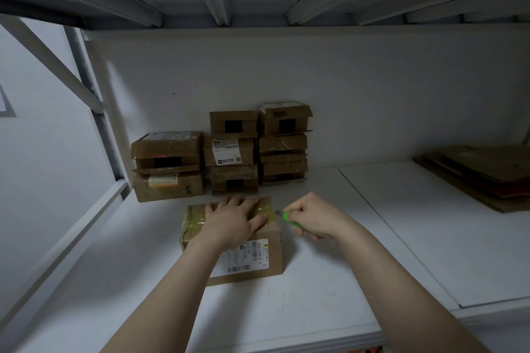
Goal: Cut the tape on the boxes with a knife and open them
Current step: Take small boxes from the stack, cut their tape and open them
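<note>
Three box stacks behind taped box.

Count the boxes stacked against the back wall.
8: two in the left stack, three in the middle stack, three in the right stack. Others may hide behind them.

The near box carries a white shipping label on its front face, turned sideways. It has several barcodes and a row of large characters that seem to read "5GDD 1598 41 47", though the blur leaves this uncertain; the smaller print is illegible. In the stacks behind, the middle box bears a white label with a barcode, a square code and a dark logo block, none readable. The lower left box has an orange-and-white sticker, its text too small to read.
</note>
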